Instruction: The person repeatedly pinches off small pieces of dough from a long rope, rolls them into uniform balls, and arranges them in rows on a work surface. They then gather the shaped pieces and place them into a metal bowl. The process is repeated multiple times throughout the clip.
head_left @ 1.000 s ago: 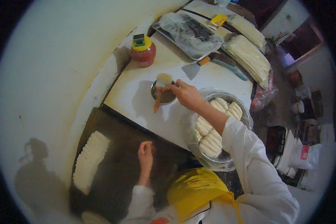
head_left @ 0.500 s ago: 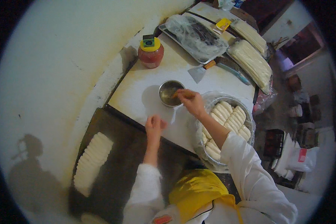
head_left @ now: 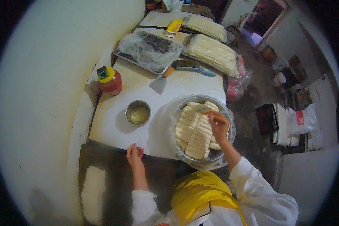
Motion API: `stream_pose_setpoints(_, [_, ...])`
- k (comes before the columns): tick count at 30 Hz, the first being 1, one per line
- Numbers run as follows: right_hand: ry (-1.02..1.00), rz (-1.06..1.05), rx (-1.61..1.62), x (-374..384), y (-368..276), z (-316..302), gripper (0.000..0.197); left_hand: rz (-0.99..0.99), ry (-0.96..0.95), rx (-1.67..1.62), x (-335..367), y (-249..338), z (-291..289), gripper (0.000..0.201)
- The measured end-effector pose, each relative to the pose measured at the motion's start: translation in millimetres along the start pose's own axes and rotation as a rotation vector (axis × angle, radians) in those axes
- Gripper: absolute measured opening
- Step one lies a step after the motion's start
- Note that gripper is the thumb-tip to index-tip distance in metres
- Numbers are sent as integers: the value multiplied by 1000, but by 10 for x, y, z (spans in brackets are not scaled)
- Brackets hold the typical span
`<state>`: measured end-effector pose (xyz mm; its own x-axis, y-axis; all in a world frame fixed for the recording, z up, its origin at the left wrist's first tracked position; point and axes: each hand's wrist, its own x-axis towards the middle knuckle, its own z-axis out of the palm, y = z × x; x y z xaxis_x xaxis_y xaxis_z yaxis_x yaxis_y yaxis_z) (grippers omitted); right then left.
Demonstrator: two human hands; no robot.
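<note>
My right hand (head_left: 219,127) is closed on a small brush (head_left: 205,111) with an orange-brown handle. Its tip is over rows of pale dough strips (head_left: 196,135), which lie in a round metal pan (head_left: 232,132) wrapped in clear plastic. Whether the bristles touch the dough, I cannot tell. My left hand (head_left: 135,153) hovers by the white table's near edge, fingers loosely bent and apart, holding nothing. Just beyond it stands a small metal bowl (head_left: 138,113) with yellowish liquid inside.
On the white table (head_left: 120,84) stand a red jar (head_left: 112,83) with a yellow lid, a scraper (head_left: 159,84), a blue-handled brush (head_left: 197,68) and a plastic-covered tray (head_left: 148,52). Bagged dough strips (head_left: 211,52) lie farther back. More dough (head_left: 93,196) rests on the dark surface at lower left.
My right hand has moved with the brush from the metal bowl to over the dough in the pan. My left hand remains near the table edge. The whole view has turned.
</note>
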<state>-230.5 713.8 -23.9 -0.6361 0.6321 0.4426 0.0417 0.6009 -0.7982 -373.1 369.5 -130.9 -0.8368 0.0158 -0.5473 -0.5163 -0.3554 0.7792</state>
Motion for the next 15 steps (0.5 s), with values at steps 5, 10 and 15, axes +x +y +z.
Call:
stream_pose_setpoints(5, [-306, -172, 36, -93, 446, 158, 14, -148, -125, -22, -442, -289, -30, 21])
stream_pose_setpoints(10, [-37, -78, -377, 126, 276, -404, 26, -203, -123, 9, -639, -440, -223, 19])
stream_pose_setpoints(15, [-575, -14, -507, -911, -226, -1111, 29, -222, -29, -1, -679, -495, -582, 18])
